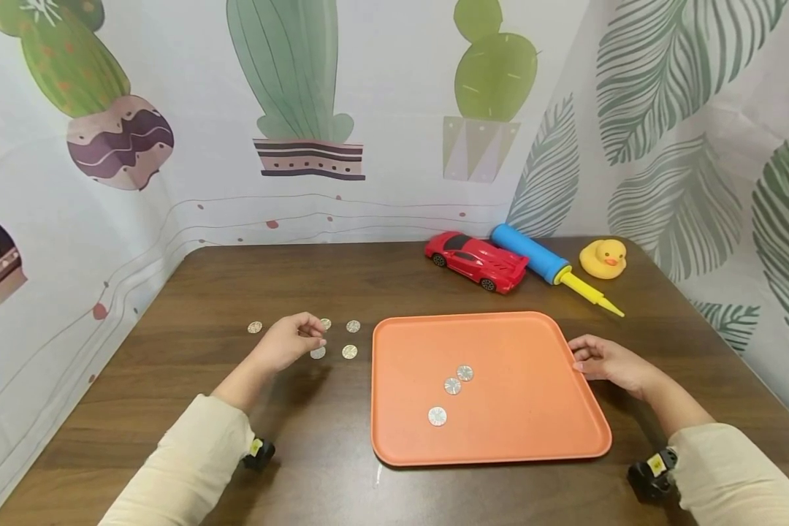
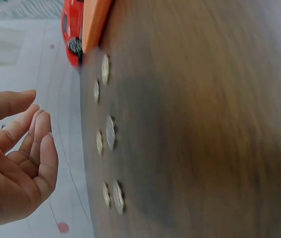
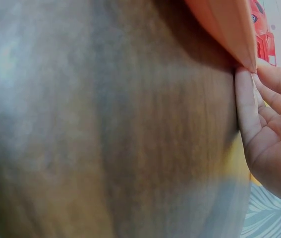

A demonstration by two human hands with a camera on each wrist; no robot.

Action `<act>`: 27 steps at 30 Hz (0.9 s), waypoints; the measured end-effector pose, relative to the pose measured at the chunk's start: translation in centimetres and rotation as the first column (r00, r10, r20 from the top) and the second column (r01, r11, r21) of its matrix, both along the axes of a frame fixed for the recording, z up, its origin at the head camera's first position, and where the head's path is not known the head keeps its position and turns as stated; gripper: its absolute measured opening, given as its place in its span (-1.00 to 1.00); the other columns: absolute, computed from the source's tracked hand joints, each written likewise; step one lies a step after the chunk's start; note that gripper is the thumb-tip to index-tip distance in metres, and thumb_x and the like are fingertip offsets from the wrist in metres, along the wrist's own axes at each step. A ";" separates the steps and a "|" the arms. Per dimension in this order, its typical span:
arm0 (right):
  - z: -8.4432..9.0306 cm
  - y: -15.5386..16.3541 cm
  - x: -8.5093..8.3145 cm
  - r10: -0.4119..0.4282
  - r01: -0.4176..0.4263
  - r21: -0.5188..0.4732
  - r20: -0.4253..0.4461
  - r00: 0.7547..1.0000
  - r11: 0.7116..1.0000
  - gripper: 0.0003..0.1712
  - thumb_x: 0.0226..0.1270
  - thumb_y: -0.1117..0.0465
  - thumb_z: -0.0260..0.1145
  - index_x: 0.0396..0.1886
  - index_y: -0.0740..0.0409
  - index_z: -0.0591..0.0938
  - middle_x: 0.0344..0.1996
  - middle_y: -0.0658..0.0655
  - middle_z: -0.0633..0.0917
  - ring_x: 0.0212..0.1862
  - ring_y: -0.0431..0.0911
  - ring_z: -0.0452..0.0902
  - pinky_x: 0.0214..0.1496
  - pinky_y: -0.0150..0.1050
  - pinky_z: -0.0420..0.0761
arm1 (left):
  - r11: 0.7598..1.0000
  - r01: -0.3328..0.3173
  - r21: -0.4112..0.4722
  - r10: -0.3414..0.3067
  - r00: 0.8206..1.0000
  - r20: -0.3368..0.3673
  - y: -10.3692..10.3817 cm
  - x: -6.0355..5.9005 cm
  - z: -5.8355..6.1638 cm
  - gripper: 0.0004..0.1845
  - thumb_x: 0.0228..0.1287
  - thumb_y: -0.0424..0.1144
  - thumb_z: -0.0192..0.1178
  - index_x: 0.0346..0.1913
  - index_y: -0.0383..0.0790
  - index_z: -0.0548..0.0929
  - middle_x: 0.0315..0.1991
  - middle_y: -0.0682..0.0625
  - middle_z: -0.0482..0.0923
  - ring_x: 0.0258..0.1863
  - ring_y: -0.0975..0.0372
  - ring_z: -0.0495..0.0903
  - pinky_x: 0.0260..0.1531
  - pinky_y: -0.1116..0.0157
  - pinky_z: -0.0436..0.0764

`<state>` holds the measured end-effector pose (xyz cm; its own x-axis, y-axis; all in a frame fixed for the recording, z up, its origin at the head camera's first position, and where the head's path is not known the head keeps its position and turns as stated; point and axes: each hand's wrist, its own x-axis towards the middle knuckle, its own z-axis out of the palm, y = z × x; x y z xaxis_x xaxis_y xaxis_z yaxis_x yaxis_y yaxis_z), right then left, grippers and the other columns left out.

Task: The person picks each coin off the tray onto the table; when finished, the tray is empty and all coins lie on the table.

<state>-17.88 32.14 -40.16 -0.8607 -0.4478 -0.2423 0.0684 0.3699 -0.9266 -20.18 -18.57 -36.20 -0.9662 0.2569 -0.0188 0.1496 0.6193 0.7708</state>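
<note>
Bright, even light with soft shadows under the forearms fills the sharp head view, whose edges bow outward, while both wrist views are smeared, the table (image 3: 105, 124) blurred and close hands soft.

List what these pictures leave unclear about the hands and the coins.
- Head view: the left hand covers part of the coins on the table; their full count is hidden.
- Head view: coin faces on the tray are too small to read.
- Left wrist view: motion blur smears the coins; whether the fingers touch one is unclear.
- Right wrist view: the right hand is cut off by the frame edge; the table is blurred.
</note>
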 end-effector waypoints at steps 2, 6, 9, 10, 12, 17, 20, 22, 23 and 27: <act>0.0 0.0 0.0 0.002 -0.002 -0.001 -0.001 1.000 1.000 -0.49 0.21 0.37 0.05 0.01 0.64 0.09 -0.30 0.19 0.42 -0.29 -0.16 0.45 -0.22 -0.30 0.49 | 1.000 0.017 0.016 -0.017 1.000 0.005 0.7 0.1 0.1 -0.78 0.01 -0.40 0.16 -0.25 -0.42 0.48 -0.39 -0.07 0.48 -0.38 0.18 0.45 -0.45 0.32 0.40; -0.1 0.1 0.0 0.012 -0.012 -0.006 -0.006 1.000 1.000 -0.49 0.21 0.37 0.05 0.00 0.64 0.09 -0.30 0.19 0.43 -0.29 -0.16 0.45 -0.22 -0.30 0.49 | 0.998 0.048 0.047 -0.049 0.999 0.013 2.2 0.3 0.4 -0.79 -0.01 -0.42 0.17 -0.26 -0.40 0.48 -0.42 -0.04 0.46 -0.42 0.19 0.43 -0.48 0.34 0.41; -0.1 0.1 0.0 0.014 -0.014 -0.008 -0.008 1.000 1.000 -0.49 0.21 0.37 0.05 0.00 0.64 0.10 -0.31 0.18 0.43 -0.29 -0.16 0.45 -0.22 -0.31 0.49 | 0.993 0.090 0.078 -0.091 0.996 0.009 3.2 0.4 0.5 -0.79 -0.01 -0.43 0.16 -0.26 -0.41 0.48 -0.41 -0.05 0.46 -0.40 0.18 0.46 -0.46 0.34 0.43; -0.1 0.1 0.0 0.012 -0.013 -0.010 -0.007 1.000 1.000 -0.49 0.21 0.37 0.05 0.00 0.65 0.09 -0.31 0.18 0.43 -0.29 -0.16 0.45 -0.22 -0.31 0.49 | 0.991 0.102 0.084 -0.104 0.995 0.009 3.6 0.4 0.6 -0.79 -0.01 -0.43 0.16 -0.25 -0.41 0.48 -0.41 -0.05 0.46 -0.39 0.18 0.47 -0.45 0.35 0.43; -0.1 0.1 0.0 0.008 -0.008 -0.011 -0.005 1.000 1.000 -0.49 0.21 0.37 0.05 0.00 0.65 0.09 -0.31 0.18 0.43 -0.29 -0.17 0.45 -0.22 -0.31 0.49 | 0.988 0.126 0.088 -0.128 0.992 0.016 4.3 0.3 0.7 -0.79 0.00 -0.42 0.16 -0.25 -0.40 0.48 -0.40 -0.05 0.46 -0.39 0.20 0.47 -0.46 0.35 0.43; 0.0 0.0 0.1 0.000 0.000 -0.010 -0.001 1.000 1.000 -0.48 0.21 0.37 0.06 0.00 0.65 0.09 -0.31 0.17 0.42 -0.29 -0.17 0.45 -0.22 -0.30 0.49 | 0.982 0.170 0.087 -0.172 0.985 0.022 6.3 0.1 0.9 -0.79 -0.03 -0.42 0.18 -0.26 -0.38 0.50 -0.41 -0.02 0.45 -0.47 0.25 0.42 -0.53 0.37 0.38; 0.0 0.0 0.2 -0.003 0.003 -0.009 0.003 1.000 1.000 -0.48 0.21 0.36 0.06 0.00 0.65 0.09 -0.31 0.17 0.42 -0.29 -0.17 0.45 -0.22 -0.30 0.49 | 0.975 0.208 0.079 -0.210 0.978 0.012 7.6 0.0 0.9 -0.78 -0.05 -0.43 0.19 -0.26 -0.39 0.50 -0.42 -0.01 0.46 -0.46 0.26 0.40 -0.52 0.37 0.37; 0.0 0.0 0.1 -0.001 0.001 -0.011 0.004 1.000 1.000 -0.48 0.21 0.36 0.06 0.00 0.64 0.09 -0.30 0.18 0.42 -0.29 -0.16 0.45 -0.22 -0.29 0.49 | 0.970 0.234 0.066 -0.236 0.972 0.015 8.4 -0.1 0.9 -0.78 -0.05 -0.42 0.19 -0.26 -0.39 0.51 -0.42 -0.01 0.47 -0.43 0.25 0.42 -0.48 0.38 0.39; 0.0 0.0 0.1 0.000 0.000 -0.011 0.005 1.000 1.000 -0.48 0.21 0.36 0.06 0.01 0.64 0.09 -0.30 0.18 0.42 -0.29 -0.16 0.46 -0.22 -0.29 0.49 | 0.968 0.245 0.057 -0.246 0.969 0.018 8.8 -0.1 0.9 -0.77 -0.05 -0.41 0.19 -0.26 -0.38 0.51 -0.41 -0.02 0.47 -0.41 0.25 0.43 -0.46 0.38 0.40; 0.0 0.0 0.0 0.000 0.000 -0.009 0.004 1.000 1.000 -0.48 0.21 0.36 0.06 0.01 0.64 0.09 -0.29 0.19 0.43 -0.28 -0.16 0.46 -0.21 -0.28 0.49 | 0.957 0.289 0.024 -0.289 0.957 0.020 10.5 -0.5 0.8 -0.78 -0.05 -0.41 0.19 -0.27 -0.38 0.51 -0.39 -0.06 0.50 -0.38 0.24 0.45 -0.41 0.39 0.43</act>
<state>-17.84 32.14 -40.18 -0.8597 -0.4500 -0.2415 0.0718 0.3617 -0.9295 -20.69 -8.09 -35.36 -0.8500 0.5259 -0.0315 0.3023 0.5359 0.7883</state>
